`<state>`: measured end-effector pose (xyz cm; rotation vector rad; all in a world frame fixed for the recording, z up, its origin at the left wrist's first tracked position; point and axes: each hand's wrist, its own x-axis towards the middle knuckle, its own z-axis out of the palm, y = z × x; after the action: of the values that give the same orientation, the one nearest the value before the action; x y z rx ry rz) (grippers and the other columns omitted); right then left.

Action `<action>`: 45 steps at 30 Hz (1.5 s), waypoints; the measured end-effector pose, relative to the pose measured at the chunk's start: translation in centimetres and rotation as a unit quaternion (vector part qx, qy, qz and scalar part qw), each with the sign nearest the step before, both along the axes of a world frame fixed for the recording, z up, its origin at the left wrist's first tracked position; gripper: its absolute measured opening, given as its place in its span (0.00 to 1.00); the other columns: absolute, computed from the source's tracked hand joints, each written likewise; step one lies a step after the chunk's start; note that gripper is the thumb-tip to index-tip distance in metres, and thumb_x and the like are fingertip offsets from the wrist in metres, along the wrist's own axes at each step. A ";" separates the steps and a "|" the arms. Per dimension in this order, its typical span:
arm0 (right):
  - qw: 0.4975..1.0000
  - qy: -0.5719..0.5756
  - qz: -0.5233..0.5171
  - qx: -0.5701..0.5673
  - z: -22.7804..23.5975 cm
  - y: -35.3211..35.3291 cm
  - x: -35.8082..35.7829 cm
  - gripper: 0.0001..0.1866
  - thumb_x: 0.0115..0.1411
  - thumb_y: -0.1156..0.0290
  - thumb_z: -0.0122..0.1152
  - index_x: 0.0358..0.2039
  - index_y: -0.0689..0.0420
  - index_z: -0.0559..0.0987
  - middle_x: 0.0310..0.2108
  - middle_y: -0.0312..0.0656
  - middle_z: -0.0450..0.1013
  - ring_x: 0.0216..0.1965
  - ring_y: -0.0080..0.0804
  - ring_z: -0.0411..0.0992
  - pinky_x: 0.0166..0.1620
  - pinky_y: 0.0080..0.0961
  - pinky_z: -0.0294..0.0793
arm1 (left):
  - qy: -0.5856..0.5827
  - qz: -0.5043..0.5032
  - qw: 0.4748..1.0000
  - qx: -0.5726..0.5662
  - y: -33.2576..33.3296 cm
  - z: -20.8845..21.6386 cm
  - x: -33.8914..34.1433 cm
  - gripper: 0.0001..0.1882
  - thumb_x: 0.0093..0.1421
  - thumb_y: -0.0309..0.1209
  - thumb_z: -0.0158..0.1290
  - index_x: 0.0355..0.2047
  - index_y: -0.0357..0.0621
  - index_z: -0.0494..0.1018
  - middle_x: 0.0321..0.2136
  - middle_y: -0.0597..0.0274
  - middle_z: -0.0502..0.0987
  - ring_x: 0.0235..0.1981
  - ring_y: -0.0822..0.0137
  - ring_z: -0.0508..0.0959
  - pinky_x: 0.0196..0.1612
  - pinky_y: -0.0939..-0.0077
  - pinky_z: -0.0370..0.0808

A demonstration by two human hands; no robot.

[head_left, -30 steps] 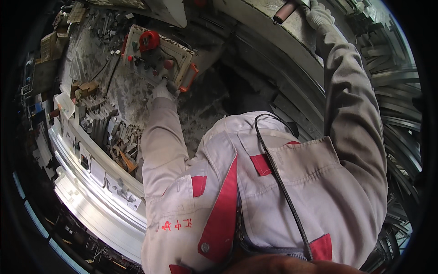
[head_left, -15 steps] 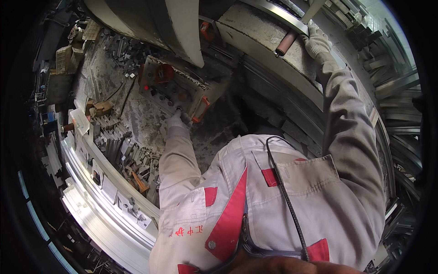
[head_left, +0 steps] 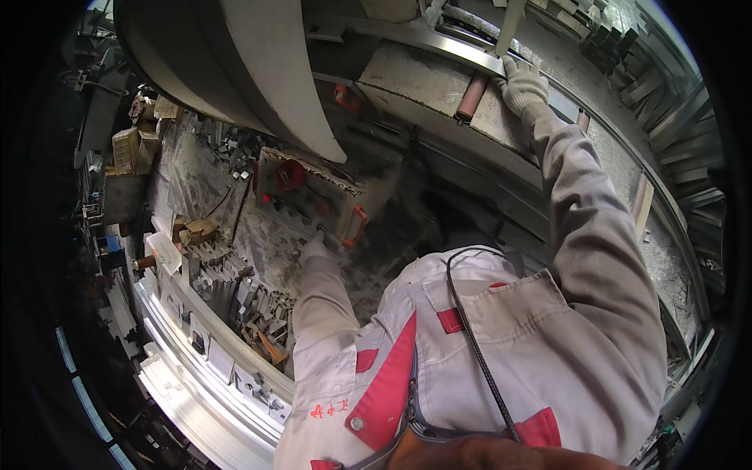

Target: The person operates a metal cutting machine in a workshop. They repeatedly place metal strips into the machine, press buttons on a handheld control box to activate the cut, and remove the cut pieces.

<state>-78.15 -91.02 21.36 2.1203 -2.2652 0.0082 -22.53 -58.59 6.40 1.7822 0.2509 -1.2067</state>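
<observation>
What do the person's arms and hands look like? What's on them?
The right hand wears a pale, knitted-looking glove. The left hand seems gloved in something pale too, though it's dim there. The right sleeve and left sleeve are long, wrinkled and greyish beige.

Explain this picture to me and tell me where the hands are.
There's no robot: these are a person's own arms, seen from a fisheye camera on the head looking down, so straight edges bend. The gloved right hand appears to touch the end of a silvery metal bar, beside a brown roller. The left hand is at a control box with a red object on it. Whether either hand grips or presses anything, I can't tell. Cut metal pieces lie at the left.
</observation>
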 end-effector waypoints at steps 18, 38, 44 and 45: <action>1.000 -0.011 0.003 -0.001 0.6 0.2 0.2 0.32 0.69 0.46 0.64 0.69 0.42 0.70 0.59 0.47 0.76 0.61 0.50 0.74 0.60 0.48 0.74 | 0.016 0.017 0.999 -0.027 0.2 0.1 0.2 0.11 0.74 0.40 0.60 0.39 0.46 0.76 0.19 0.57 0.79 0.16 0.55 0.75 0.20 0.57 0.70; 1.000 -0.005 0.004 0.002 0.1 -0.3 0.0 0.34 0.69 0.46 0.65 0.71 0.41 0.70 0.59 0.46 0.76 0.61 0.49 0.74 0.60 0.48 0.74 | 0.044 0.004 0.999 -0.025 0.9 -1.0 1.1 0.11 0.74 0.44 0.58 0.41 0.53 0.76 0.23 0.63 0.77 0.20 0.59 0.75 0.24 0.56 0.71; 1.000 -0.001 0.002 0.005 0.2 -0.3 0.0 0.34 0.69 0.45 0.64 0.72 0.41 0.70 0.60 0.46 0.76 0.62 0.49 0.74 0.61 0.48 0.74 | 0.047 0.023 0.999 -0.011 0.6 -0.3 0.6 0.11 0.75 0.44 0.57 0.42 0.54 0.75 0.24 0.63 0.77 0.19 0.59 0.74 0.24 0.57 0.71; 1.000 0.000 0.002 0.007 0.2 -0.3 0.0 0.34 0.69 0.45 0.64 0.72 0.41 0.70 0.60 0.46 0.76 0.62 0.49 0.74 0.61 0.48 0.74 | 0.052 0.022 0.998 -0.011 0.5 -0.1 0.5 0.10 0.76 0.44 0.57 0.43 0.54 0.75 0.24 0.63 0.77 0.19 0.59 0.74 0.23 0.57 0.70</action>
<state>-78.13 -91.31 21.55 2.1310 -2.2680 -0.0068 -22.00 -58.08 6.34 1.6892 0.3344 -1.2678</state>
